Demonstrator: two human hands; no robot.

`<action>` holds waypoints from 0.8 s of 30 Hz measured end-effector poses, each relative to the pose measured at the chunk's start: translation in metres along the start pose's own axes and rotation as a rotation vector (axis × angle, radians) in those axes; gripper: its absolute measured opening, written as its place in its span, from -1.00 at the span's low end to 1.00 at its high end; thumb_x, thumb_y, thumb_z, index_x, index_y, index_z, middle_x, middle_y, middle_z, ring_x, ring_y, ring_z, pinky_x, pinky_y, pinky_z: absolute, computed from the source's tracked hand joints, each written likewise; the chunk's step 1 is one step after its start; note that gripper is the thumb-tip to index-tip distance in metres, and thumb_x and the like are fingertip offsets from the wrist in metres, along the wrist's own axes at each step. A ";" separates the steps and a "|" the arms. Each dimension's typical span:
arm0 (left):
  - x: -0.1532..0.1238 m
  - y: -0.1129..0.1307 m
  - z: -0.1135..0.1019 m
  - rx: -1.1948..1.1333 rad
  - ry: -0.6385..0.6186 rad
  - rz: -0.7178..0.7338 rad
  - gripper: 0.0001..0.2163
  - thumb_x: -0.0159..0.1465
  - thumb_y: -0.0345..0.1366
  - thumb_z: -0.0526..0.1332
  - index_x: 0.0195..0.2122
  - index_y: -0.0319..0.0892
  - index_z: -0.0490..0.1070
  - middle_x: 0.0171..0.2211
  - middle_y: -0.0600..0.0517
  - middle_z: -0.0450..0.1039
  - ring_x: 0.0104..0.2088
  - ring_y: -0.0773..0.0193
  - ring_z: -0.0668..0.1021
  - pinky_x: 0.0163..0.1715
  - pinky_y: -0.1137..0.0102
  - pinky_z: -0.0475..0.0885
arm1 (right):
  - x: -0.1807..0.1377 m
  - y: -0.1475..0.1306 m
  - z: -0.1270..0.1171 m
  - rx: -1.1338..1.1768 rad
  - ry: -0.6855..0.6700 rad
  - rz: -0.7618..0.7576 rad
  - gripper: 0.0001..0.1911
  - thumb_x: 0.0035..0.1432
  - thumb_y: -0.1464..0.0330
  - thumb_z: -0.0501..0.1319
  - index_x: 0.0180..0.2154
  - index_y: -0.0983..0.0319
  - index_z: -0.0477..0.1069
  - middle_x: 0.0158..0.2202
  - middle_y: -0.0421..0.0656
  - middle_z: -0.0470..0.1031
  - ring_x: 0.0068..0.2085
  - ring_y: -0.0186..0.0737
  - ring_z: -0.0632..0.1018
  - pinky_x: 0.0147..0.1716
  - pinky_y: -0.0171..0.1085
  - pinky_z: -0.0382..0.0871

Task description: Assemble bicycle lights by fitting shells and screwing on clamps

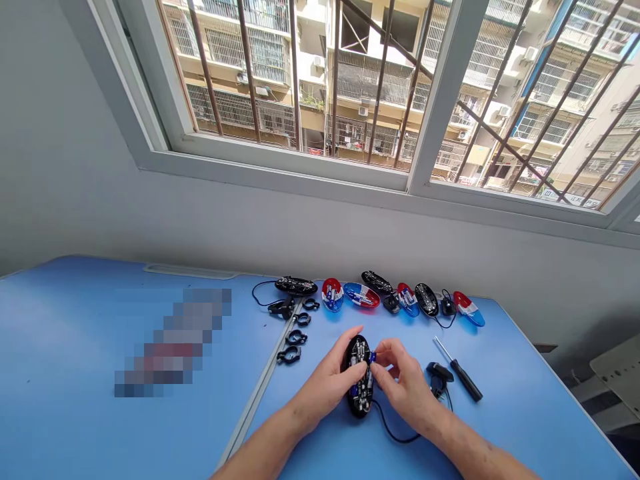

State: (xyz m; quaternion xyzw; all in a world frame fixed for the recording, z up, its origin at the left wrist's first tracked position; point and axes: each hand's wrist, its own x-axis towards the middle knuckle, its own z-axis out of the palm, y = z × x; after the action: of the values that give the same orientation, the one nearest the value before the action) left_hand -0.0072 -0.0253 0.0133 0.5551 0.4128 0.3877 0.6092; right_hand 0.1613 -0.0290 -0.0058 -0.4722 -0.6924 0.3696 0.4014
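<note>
My left hand grips a black oval housing from its left side, thumb across the open face. Silvery and blue parts show inside the housing; they look like batteries, but are too small to be sure. At its right edge, my right hand pinches a small blue piece, mostly covered by the fingertips. A black cable runs from the housing's lower end and passes beneath my right hand. Beyond that hand lies a black switch-like part with a cable.
A screwdriver lies at the right. Several black ring clamps sit left of my hands. Along the back are red-and-blue covers and more black oval housings. A blurred patch covers something on the left. A barred window is behind the table.
</note>
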 end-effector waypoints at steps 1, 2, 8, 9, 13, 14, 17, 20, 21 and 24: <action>0.000 0.001 0.000 -0.004 0.006 0.006 -0.39 0.16 -0.27 0.16 0.26 -0.14 0.06 -0.11 0.02 0.39 -0.07 0.12 0.43 -0.04 0.32 0.31 | 0.000 -0.001 0.000 0.000 0.013 0.000 -0.91 0.15 0.34 0.11 -0.26 0.18 0.25 -0.38 -0.20 0.46 -0.40 -0.28 0.44 -0.49 -0.33 0.25; 0.000 0.001 0.001 -0.006 0.012 0.013 -0.39 0.15 -0.27 0.17 0.25 -0.14 0.07 -0.09 0.01 0.38 -0.05 0.11 0.43 -0.02 0.31 0.30 | 0.000 -0.002 0.000 0.000 0.026 0.000 -0.91 0.14 0.35 0.12 -0.27 0.18 0.26 -0.38 -0.20 0.47 -0.38 -0.27 0.45 -0.48 -0.33 0.25; 0.001 -0.002 0.000 0.008 0.033 0.017 -0.37 0.14 -0.24 0.20 0.25 -0.14 0.09 -0.13 0.01 0.42 -0.04 0.07 0.44 -0.02 0.28 0.32 | 0.003 -0.004 0.001 0.049 0.066 0.037 -0.87 0.08 0.38 0.14 -0.26 0.19 0.29 -0.37 -0.18 0.52 -0.33 -0.23 0.51 -0.48 -0.33 0.26; 0.001 -0.003 0.000 0.007 0.039 0.017 -0.37 0.14 -0.22 0.20 0.25 -0.14 0.09 -0.12 0.01 0.42 -0.04 0.06 0.44 -0.01 0.28 0.32 | 0.004 -0.003 0.002 0.063 0.070 0.048 -0.85 0.06 0.38 0.14 -0.25 0.20 0.29 -0.37 -0.17 0.52 -0.32 -0.23 0.52 -0.47 -0.33 0.27; 0.001 -0.002 -0.002 -0.017 0.035 0.018 -0.40 0.19 -0.19 0.19 0.25 -0.14 0.10 -0.06 0.00 0.43 0.02 0.07 0.44 0.01 0.32 0.31 | 0.007 0.003 0.004 0.130 0.091 0.091 -0.79 0.02 0.39 0.17 -0.22 0.22 0.34 -0.42 -0.18 0.51 -0.35 -0.22 0.51 -0.50 -0.33 0.33; 0.000 -0.001 -0.002 -0.020 0.030 0.018 -0.41 0.20 -0.18 0.19 0.25 -0.14 0.09 -0.05 0.00 0.43 0.02 0.08 0.44 0.01 0.33 0.31 | 0.008 0.004 0.004 0.144 0.098 0.095 -0.78 0.01 0.39 0.18 -0.23 0.22 0.35 -0.42 -0.18 0.50 -0.36 -0.22 0.51 -0.51 -0.33 0.34; -0.001 0.000 -0.002 -0.024 0.025 0.012 -0.41 0.21 -0.17 0.20 0.25 -0.15 0.10 -0.08 0.01 0.45 -0.02 0.10 0.46 -0.01 0.35 0.33 | 0.010 0.007 0.004 0.173 0.114 0.115 -0.76 -0.02 0.37 0.21 -0.23 0.23 0.39 -0.40 -0.17 0.51 -0.37 -0.22 0.52 -0.53 -0.33 0.38; 0.000 -0.001 0.000 -0.038 0.041 0.015 -0.41 0.19 -0.14 0.21 0.24 -0.13 0.12 -0.10 0.02 0.46 -0.06 0.11 0.48 -0.04 0.34 0.35 | 0.011 0.007 0.004 0.235 0.098 0.167 -0.75 -0.04 0.36 0.23 -0.23 0.23 0.41 -0.41 -0.17 0.52 -0.39 -0.22 0.53 -0.57 -0.35 0.38; 0.000 -0.002 0.000 -0.040 0.055 0.020 -0.41 0.19 -0.13 0.22 0.23 -0.12 0.13 -0.11 0.02 0.47 -0.08 0.11 0.49 -0.05 0.34 0.35 | 0.011 0.007 0.003 0.261 0.089 0.184 -0.75 -0.04 0.35 0.24 -0.24 0.23 0.41 -0.43 -0.18 0.52 -0.40 -0.23 0.53 -0.58 -0.35 0.38; 0.000 -0.003 0.001 -0.043 0.105 0.036 -0.40 0.18 -0.10 0.24 0.22 -0.13 0.17 -0.11 0.01 0.49 -0.08 0.09 0.50 -0.03 0.33 0.36 | 0.013 0.005 0.003 0.307 0.086 0.215 -0.75 -0.06 0.34 0.25 -0.25 0.23 0.43 -0.46 -0.21 0.51 -0.45 -0.27 0.51 -0.61 -0.37 0.36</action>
State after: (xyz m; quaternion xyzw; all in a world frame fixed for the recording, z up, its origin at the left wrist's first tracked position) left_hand -0.0062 -0.0253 0.0106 0.5279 0.4258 0.4361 0.5915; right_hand 0.1576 -0.0158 -0.0092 -0.4920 -0.5555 0.4911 0.4562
